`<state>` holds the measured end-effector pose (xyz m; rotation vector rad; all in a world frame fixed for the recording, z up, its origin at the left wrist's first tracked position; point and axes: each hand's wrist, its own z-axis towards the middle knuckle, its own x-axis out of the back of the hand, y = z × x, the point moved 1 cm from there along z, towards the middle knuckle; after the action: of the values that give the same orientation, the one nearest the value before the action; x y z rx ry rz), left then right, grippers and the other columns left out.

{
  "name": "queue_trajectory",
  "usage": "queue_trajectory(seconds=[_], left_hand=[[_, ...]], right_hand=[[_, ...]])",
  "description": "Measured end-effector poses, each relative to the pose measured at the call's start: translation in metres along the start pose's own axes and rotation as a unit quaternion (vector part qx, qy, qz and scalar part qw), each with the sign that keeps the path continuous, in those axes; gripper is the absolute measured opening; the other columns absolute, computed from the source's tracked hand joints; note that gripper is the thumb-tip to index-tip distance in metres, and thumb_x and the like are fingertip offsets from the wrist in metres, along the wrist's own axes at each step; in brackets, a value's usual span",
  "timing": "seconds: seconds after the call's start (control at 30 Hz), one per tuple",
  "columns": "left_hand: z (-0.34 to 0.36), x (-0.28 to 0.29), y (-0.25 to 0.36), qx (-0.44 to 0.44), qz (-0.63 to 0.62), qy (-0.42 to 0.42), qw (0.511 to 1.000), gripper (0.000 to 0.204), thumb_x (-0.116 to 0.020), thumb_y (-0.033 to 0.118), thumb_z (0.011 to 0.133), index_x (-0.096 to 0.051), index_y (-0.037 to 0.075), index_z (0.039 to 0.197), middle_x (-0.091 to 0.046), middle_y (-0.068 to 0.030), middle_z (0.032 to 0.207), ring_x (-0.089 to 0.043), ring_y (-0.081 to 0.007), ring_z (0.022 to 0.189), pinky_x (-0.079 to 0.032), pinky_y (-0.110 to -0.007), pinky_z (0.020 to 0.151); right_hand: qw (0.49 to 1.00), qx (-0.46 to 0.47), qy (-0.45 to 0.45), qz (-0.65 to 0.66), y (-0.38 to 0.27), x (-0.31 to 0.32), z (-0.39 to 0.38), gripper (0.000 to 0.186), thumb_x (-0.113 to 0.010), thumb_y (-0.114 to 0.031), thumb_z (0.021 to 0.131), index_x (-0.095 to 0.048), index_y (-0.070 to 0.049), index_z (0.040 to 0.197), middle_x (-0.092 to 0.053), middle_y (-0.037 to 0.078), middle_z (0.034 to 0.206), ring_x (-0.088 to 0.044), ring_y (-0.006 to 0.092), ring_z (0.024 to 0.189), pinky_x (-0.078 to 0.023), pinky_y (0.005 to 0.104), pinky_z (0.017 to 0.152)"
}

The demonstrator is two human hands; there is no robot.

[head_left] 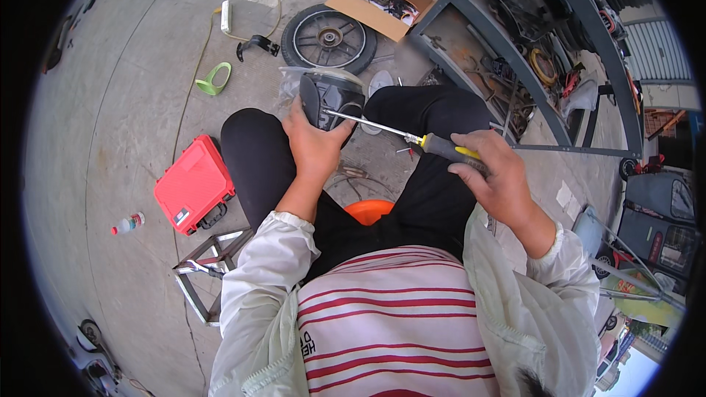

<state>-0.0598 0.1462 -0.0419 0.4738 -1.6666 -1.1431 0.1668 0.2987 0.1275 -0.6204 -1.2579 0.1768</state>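
In front of my knees, my left hand (314, 138) grips a black plastic part (340, 94) with a rounded dark flap at its left side. Clear plastic wrap (291, 82) shows behind that part. My right hand (494, 173) is closed around the grey and yellow handle of a screwdriver (382, 128). Its long metal shaft points left, and the tip meets the black part close to my left fingers. Whether the tip sits in a screw is too small to tell.
A spoked black wheel (329, 38) lies ahead, beside an open cardboard box (386, 1) of parts. A red hard case (195, 185), a metal frame (209, 272) and a bottle (128, 223) are at left. A green ring-shaped piece (214, 79) lies farther off. Grey metal shelving (529, 55) holds tools at right.
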Motion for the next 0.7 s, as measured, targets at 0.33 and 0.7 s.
queue_trajectory(seconds=[0.33,0.7], left_hand=[[0.0,0.01,-0.001,-0.022,0.003,0.024,0.999,0.106,-0.095,0.027,0.064,-0.039,-0.006,0.147,-0.046,-0.0281,0.138,-0.047,-0.0422,0.13,-0.04,-0.045,0.111],[0.001,0.017,0.002,0.002,0.017,0.05,0.999,0.108,-0.095,0.027,0.064,-0.036,-0.005,0.149,-0.043,-0.0291,0.14,-0.047,-0.0433,0.13,-0.042,-0.045,0.11]], right_hand=[[0.949,-0.192,-0.038,0.249,0.013,-0.002,-0.011,0.032,-0.072,-0.015,0.095,-0.065,-0.001,0.123,-0.064,0.006,0.099,-0.059,0.0096,0.078,-0.049,0.0274,0.067],[0.954,-0.188,0.077,0.222,-0.004,-0.018,-0.002,0.025,-0.063,-0.019,0.103,-0.066,0.001,0.118,-0.063,0.003,0.086,-0.056,0.0082,0.073,-0.046,0.024,0.068]])
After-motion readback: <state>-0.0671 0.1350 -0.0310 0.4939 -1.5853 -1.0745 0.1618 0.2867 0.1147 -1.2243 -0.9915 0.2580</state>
